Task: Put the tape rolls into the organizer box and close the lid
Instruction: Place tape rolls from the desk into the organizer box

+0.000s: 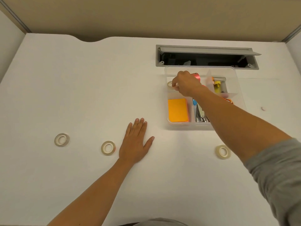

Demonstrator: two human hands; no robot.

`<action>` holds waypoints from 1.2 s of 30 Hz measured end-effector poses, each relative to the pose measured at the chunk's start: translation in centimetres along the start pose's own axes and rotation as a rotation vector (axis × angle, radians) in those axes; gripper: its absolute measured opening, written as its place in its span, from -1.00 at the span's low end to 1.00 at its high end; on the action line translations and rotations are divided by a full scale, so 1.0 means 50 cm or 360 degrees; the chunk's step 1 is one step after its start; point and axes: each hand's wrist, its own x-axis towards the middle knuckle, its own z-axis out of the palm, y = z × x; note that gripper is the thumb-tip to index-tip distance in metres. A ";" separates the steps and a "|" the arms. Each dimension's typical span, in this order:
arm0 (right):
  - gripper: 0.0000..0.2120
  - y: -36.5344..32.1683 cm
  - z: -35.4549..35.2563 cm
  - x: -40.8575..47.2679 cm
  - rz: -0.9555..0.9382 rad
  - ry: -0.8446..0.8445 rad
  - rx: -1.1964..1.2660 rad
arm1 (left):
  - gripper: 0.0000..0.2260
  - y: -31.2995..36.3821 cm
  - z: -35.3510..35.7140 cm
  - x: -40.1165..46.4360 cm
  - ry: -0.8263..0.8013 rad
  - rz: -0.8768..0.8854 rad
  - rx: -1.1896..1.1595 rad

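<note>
A clear organizer box (169, 126) stands open on the white desk, right of centre, its lid tilted up at the back. My right hand (185, 84) reaches into the box's far-left compartment with its fingers closed on a tape roll (170, 84). A pink roll (196, 75) shows just behind that hand. Three pale tape rolls lie flat on the desk: one at the far left (61, 139), one (108, 148) just left of my left hand, one (223, 151) under my right forearm. My left hand (136, 142) rests flat on the desk, fingers spread, holding nothing.
The box's other compartments hold orange sticky notes (177, 110), a stapler and tools (201, 115), a yellow glue stick (217, 86) and orange scissors (228, 100). An open grey cable hatch (158, 62) sits in the desk behind the box. Beige partition walls enclose the desk.
</note>
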 end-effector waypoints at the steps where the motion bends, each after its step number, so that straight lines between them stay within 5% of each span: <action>1: -0.77 0.001 0.004 0.003 -0.0004 -0.0020 -0.0011 | -0.40 0.000 0.000 0.001 0.0000 0.0001 -0.0002; 13: -0.80 0.012 0.021 0.017 0.0053 -0.0152 0.0209 | -0.40 -0.001 0.000 0.002 -0.0012 -0.0002 0.0022; 22: -0.71 0.032 -0.009 -0.080 0.0189 0.0294 0.0365 | -0.40 -0.002 0.001 0.001 0.0010 0.0004 0.0028; 31: -0.81 0.057 0.024 -0.390 0.0842 0.0983 0.1134 | -0.39 -0.002 0.004 0.000 0.0017 0.0006 0.0048; 36: -0.73 0.073 0.104 -0.515 0.1339 0.0917 0.1049 | -0.39 0.001 0.003 -0.002 0.0024 0.0009 0.0031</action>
